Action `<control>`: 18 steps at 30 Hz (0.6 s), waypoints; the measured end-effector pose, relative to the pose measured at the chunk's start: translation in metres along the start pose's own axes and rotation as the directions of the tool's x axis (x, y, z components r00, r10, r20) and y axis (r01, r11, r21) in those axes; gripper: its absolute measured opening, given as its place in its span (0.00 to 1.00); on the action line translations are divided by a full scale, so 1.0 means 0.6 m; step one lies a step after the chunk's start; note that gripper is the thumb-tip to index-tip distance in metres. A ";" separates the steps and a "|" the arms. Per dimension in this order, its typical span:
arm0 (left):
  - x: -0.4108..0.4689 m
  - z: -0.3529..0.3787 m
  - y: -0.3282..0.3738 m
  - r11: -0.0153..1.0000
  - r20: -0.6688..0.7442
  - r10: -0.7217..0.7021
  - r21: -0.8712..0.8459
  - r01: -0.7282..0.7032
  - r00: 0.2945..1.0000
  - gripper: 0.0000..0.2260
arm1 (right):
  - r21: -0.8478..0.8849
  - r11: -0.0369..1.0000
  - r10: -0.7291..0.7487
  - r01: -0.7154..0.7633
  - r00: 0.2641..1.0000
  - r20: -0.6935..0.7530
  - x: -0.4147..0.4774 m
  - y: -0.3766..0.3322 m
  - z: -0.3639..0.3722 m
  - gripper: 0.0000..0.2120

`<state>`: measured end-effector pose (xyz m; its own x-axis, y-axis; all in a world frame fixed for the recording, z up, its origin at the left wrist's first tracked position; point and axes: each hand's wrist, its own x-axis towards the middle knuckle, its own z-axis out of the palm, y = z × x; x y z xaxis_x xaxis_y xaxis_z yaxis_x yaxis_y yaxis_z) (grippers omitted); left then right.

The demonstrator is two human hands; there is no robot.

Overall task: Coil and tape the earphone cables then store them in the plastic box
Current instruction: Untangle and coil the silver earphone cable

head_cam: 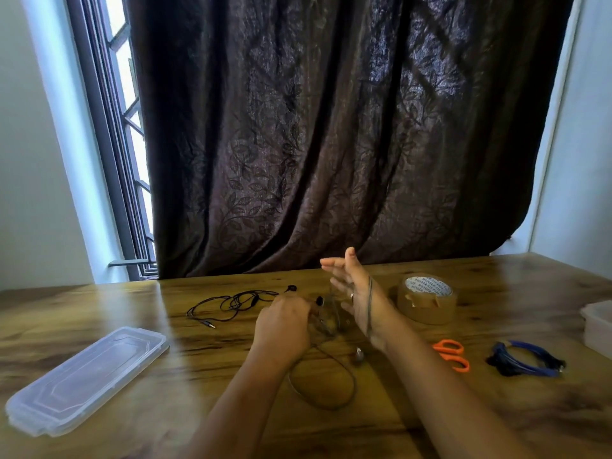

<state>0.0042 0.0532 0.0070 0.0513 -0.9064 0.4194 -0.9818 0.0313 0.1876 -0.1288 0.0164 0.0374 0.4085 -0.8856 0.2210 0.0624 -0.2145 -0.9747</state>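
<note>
Right hand [356,293] is raised just left of the brown packing-tape roll [426,298], fingers straight, nothing clenched. Thin grey earphone cable [369,303] is looped round that hand. Left hand [284,323], further left of the roll, has fingers curled, grasping the same cable. Slack lies on the wooden table [132,309]. Black earphone cable [238,301] lies loose, well left of roll. Orange-handled scissors [452,354] lie near the roll, person's side. Blue cable bundle [526,359] and translucent plastic box [596,323] are right of roll; clear plastic lid [89,379] far left.

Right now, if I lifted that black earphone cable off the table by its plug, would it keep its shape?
Probably not: the black earphone cable lies in loose, thin loops, so it likely hangs limp. It looks very light. Its loops cross, so it may tangle.
</note>
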 end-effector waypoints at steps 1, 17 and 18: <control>-0.001 -0.001 0.003 1.000 -0.019 0.002 -0.015 -0.003 1.000 0.16 | -0.027 0.999 -0.033 0.032 0.999 -0.031 0.000 0.001 -0.002 0.28; -0.001 -0.012 0.061 0.326 0.086 0.102 -0.944 0.048 0.991 0.23 | -0.728 0.683 -0.421 0.056 0.846 -0.329 0.013 0.014 -0.008 0.18; -0.002 -0.016 0.060 0.316 0.106 0.102 -0.946 0.069 0.989 0.19 | -0.730 0.682 -0.404 0.036 0.851 -0.336 0.014 0.015 -0.010 0.17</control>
<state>-0.0293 0.0596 0.0219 -0.0686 -0.9381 0.3396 -0.1339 0.3460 0.9286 -0.1304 0.0047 0.0309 0.0169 -0.8053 0.5926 -0.6082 -0.4787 -0.6333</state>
